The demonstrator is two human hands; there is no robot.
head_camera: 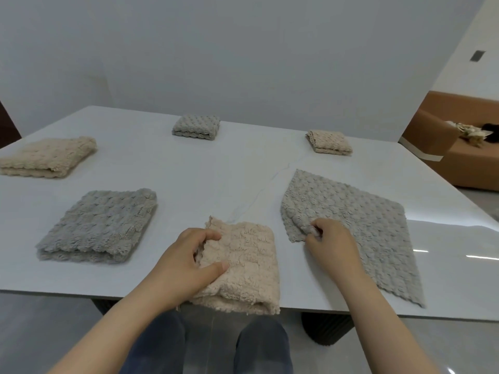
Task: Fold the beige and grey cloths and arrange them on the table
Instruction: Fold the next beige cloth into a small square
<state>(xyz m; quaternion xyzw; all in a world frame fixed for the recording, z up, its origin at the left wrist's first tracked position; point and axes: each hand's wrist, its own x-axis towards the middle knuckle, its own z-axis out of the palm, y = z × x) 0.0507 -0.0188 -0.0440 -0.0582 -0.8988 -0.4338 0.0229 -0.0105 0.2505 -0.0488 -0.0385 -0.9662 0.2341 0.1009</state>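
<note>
A folded beige cloth (248,265) lies at the table's near edge, its front hanging slightly over. My left hand (183,263) grips its left side, thumb on top and fingers curled round the upper corner. To its right a grey cloth (351,228) lies spread flat as a diamond. My right hand (329,247) pinches that cloth's near left corner. Folded cloths sit elsewhere: a grey one (100,228) at near left, a beige one (46,157) at far left, a small grey one (196,126) at the back, a small beige one (329,142) at back right.
The white table (216,174) runs from the wall to my knees. A brown sofa (459,147) with small items on it stands beyond the table's right corner. A dark ribbed table leg (326,329) stands under the near right edge.
</note>
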